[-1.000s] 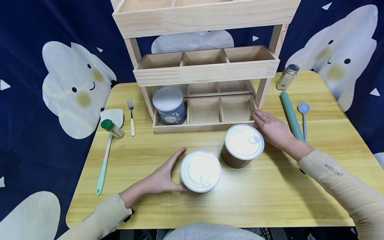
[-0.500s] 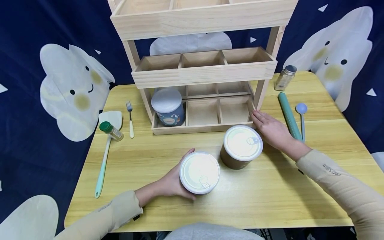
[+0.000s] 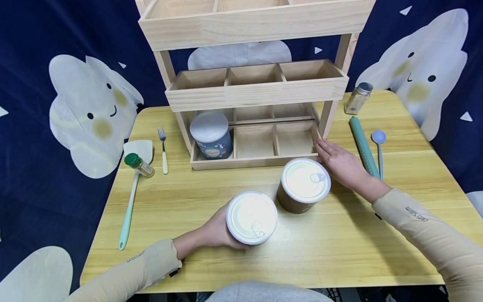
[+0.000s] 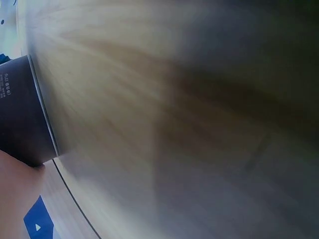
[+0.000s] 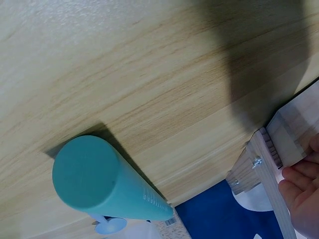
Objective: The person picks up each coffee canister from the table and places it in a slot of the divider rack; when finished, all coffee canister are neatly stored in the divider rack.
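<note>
In the head view my left hand curls round the side of a round can with a pale lid showing a ring pull. Its dark side shows in the left wrist view, with part of the hand below it. Just to the right stands a second brown can with a similar lid. My right hand touches the right front corner of the bottom tray of a wooden rack, fingers extended along its side. A blue can with a white lid sits in that tray's left compartment.
Upper rack tiers rise behind the cans. On the left lie a spatula, a green-capped shaker and a fork. To the right are a green cylinder, a blue spoon and a grey-capped jar.
My left hand has moved right from beside the can and now wraps round it. The right hand stays at the tray corner.
</note>
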Motion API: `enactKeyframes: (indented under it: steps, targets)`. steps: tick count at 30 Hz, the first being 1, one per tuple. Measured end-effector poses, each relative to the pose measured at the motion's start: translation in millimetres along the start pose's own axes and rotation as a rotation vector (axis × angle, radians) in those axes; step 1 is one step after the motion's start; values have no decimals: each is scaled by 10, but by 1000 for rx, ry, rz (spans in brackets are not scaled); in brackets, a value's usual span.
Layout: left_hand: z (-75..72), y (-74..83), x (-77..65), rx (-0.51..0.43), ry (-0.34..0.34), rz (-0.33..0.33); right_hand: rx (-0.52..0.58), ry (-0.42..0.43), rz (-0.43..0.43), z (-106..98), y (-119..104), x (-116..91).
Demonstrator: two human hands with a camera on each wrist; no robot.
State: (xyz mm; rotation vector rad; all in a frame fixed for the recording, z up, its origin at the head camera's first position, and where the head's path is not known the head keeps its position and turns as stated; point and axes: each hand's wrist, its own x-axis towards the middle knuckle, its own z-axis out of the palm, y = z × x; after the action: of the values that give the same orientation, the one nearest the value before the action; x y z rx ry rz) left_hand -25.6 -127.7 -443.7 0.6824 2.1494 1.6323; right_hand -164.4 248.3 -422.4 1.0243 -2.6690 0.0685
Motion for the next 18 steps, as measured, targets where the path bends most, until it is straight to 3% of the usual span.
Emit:
enactKeyframes:
  steps: [8,18]
  targets:
    - [-67,59,-2,-21,20,0,2,11,-4,9,4,5]
    - [-177,166,80,-47,142,64,-12,26,-9,9,-5,4]
